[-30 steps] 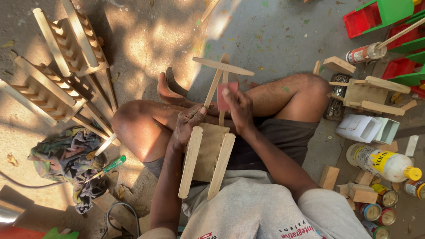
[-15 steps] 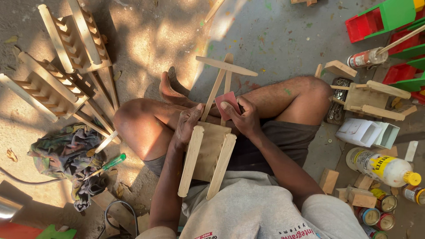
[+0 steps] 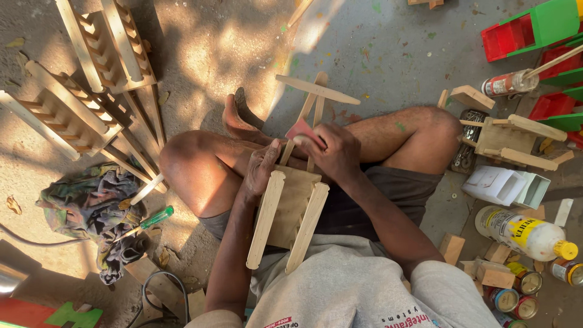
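You sat cross-legged on the concrete floor (image 3: 388,54) with an unpainted wooden frame (image 3: 291,209) resting across your lap, its two long rails pointing back toward your body and its thinner sticks and crossbar reaching out over your shins. Your left hand (image 3: 262,167) gripped the frame's upper left corner, fingers wrapped around the top of the left rail. Your right hand (image 3: 337,152) was clenched on a small red sanding block (image 3: 303,130), pressing it against the sticks just above the frame's panel.

To your left, several finished wooden frames (image 3: 73,91) lay stacked on the ground. Near your left knee sat a crumpled rag (image 3: 91,206) with a green-handled screwdriver (image 3: 152,218) lying against it. To your right stood another small wooden assembly (image 3: 507,136), a white box (image 3: 504,185) just below it, and a white glue bottle with a yellow cap (image 3: 525,231) lying on its side. Small wood blocks (image 3: 452,248) and a few tins (image 3: 516,291) were clustered near your right hip. Red and green painted pieces (image 3: 534,30) occupied the far right corner.
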